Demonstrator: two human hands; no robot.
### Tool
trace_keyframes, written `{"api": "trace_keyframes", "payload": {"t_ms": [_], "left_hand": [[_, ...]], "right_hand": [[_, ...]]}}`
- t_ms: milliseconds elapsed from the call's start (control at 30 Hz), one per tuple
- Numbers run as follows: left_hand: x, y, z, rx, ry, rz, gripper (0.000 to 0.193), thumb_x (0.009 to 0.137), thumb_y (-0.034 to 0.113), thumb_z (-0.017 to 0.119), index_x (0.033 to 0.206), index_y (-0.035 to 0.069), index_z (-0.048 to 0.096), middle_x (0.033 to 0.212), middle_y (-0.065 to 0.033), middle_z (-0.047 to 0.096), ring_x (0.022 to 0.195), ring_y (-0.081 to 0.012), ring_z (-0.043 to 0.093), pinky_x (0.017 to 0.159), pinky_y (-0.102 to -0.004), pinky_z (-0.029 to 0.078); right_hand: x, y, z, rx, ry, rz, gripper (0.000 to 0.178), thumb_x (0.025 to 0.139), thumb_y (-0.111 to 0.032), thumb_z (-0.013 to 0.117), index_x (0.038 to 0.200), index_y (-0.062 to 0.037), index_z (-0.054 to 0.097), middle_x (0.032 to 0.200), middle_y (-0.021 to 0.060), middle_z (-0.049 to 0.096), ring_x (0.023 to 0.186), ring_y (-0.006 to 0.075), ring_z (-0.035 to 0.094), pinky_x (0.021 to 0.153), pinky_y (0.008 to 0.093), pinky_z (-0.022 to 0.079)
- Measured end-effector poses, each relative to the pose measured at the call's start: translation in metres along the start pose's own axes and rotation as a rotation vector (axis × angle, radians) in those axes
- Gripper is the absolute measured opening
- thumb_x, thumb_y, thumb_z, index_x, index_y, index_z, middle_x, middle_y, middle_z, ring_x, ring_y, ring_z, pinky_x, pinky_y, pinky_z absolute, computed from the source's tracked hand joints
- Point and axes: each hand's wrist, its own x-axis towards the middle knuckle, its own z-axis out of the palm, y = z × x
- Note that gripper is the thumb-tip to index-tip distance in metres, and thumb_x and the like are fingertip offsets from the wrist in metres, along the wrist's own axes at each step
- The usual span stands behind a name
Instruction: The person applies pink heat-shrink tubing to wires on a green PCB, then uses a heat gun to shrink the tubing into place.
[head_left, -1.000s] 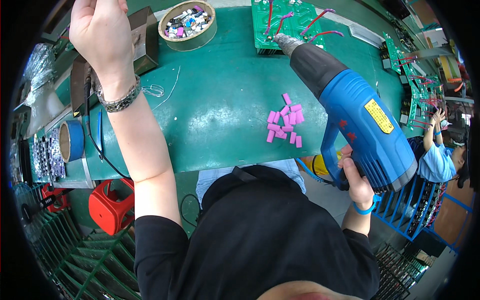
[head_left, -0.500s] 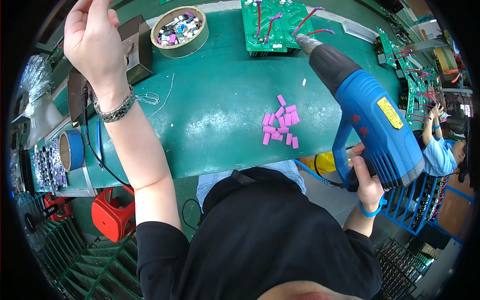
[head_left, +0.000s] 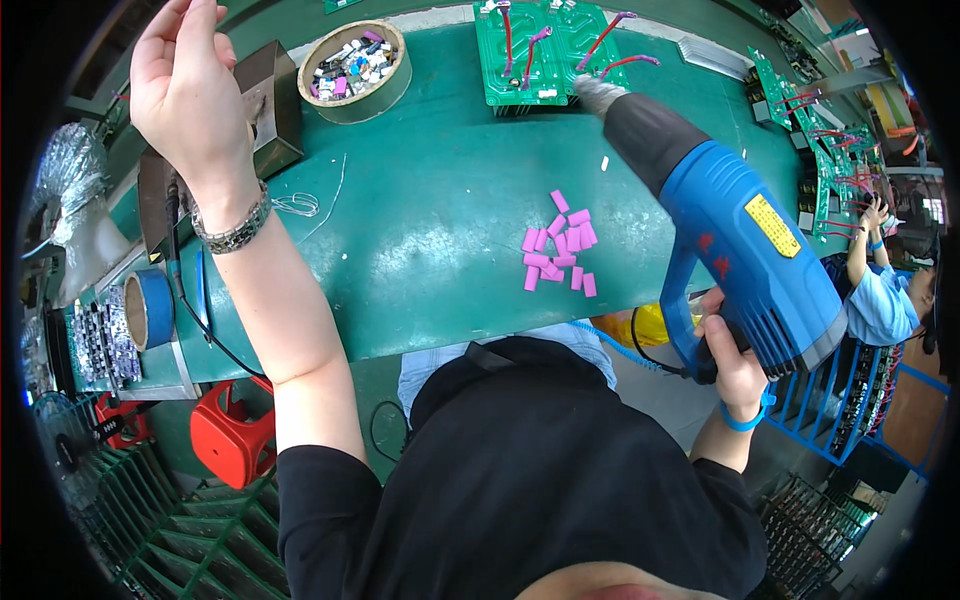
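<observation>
My right hand [head_left: 733,360] grips the handle of a blue heat gun [head_left: 735,215] with a black front and a metal nozzle. The nozzle points to the upper left, its tip by the lower edge of a green circuit board [head_left: 493,50]. Red wires with purple sleeves at their ends rise from that board. My left hand [head_left: 190,95] is raised at the upper left, fingers stretched upward and partly cut off by the frame's edge; nothing shows in it. Between my arms, short flat pink pieces [head_left: 559,237] lie loosely grouped on the green worktop [head_left: 430,230].
A round tub [head_left: 380,105] of small mixed parts stands at the back, beside a dark metal box [head_left: 285,140]. Blue tape [head_left: 150,308] and a cabled tool [head_left: 173,215] sit left. A red stool [head_left: 230,440] is below. More boards [head_left: 820,160] line the right, near another person [head_left: 885,305].
The heat gun's nozzle has shifted slightly left and down toward the board's lower edge. The view has moved a little; my left hand stays raised.
</observation>
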Motion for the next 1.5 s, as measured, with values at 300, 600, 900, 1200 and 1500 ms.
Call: {"api": "trace_keyframes", "payload": {"t_ms": [300, 600, 900, 1200, 1500], "left_hand": [[-0.005, 0.013, 0.003, 0.001, 0.0, 0.006, 0.017, 0.091, 0.005, 0.058, 0.105, -0.005, 0.062, 0.087, -0.0064, 0.061, 0.059, -0.0029, 0.044, 0.051, -0.0153, 0.033], [-0.007, 0.01, 0.011, 0.004, -0.033, -0.038, 0.018, 0.092, 0.008, 0.058, 0.108, -0.001, 0.06, 0.088, -0.0042, 0.059, 0.06, -0.0022, 0.044, 0.052, -0.015, 0.035], [-0.002, 0.006, -0.004, 0.034, -0.018, -0.057, 0.02, 0.094, 0.008, 0.056, 0.111, -0.001, 0.06, 0.089, -0.0025, 0.056, 0.06, -0.001, 0.04, 0.052, -0.0147, 0.032], [-0.01, 0.018, -0.002, 0.07, -0.065, -0.052, 0.021, 0.093, 0.009, 0.057, 0.111, -0.001, 0.059, 0.089, -0.0028, 0.056, 0.059, -0.0007, 0.04, 0.052, -0.0148, 0.032], [-0.012, 0.002, 0.002, 0.051, -0.176, -0.134, 0.019, 0.092, 0.007, 0.059, 0.11, 0.002, 0.062, 0.087, -0.0005, 0.059, 0.062, -0.0014, 0.044, 0.054, -0.0154, 0.036]], "right_hand": [[0.0, -0.007, 0.003, -0.408, -0.222, -0.18, 0.022, 0.071, -0.001, 0.072, 0.092, -0.0097, 0.073, 0.1, 0.0092, 0.069, 0.093, 0.0269, 0.066, 0.09, 0.0392, 0.05], [0.002, 0.007, 0.003, -0.077, -0.15, -0.221, 0.03, 0.074, 0.003, 0.071, 0.104, 0.0009, 0.066, 0.105, 0.0129, 0.067, 0.095, 0.0255, 0.066, 0.086, 0.0361, 0.05], [0.038, 0.02, -0.043, 0.346, 0.138, 0.068, 0.035, 0.079, -0.006, 0.064, 0.112, 0.0028, 0.057, 0.093, 0.0095, 0.065, 0.073, 0.0152, 0.061, 0.068, 0.0314, 0.053], [0.234, 0.14, -0.051, 1.171, 0.243, 0.12, 0.03, 0.086, -0.01, 0.06, 0.11, 0.0076, 0.055, 0.096, 0.014, 0.066, 0.072, 0.0161, 0.063, 0.07, 0.0312, 0.057], [0.236, 0.143, -0.072, -0.443, 0.134, 0.587, 0.057, 0.089, -0.055, 0.048, 0.097, -0.0022, 0.068, 0.103, 0.0162, 0.066, 0.09, 0.034, 0.065, 0.075, 0.0467, 0.052]]}}
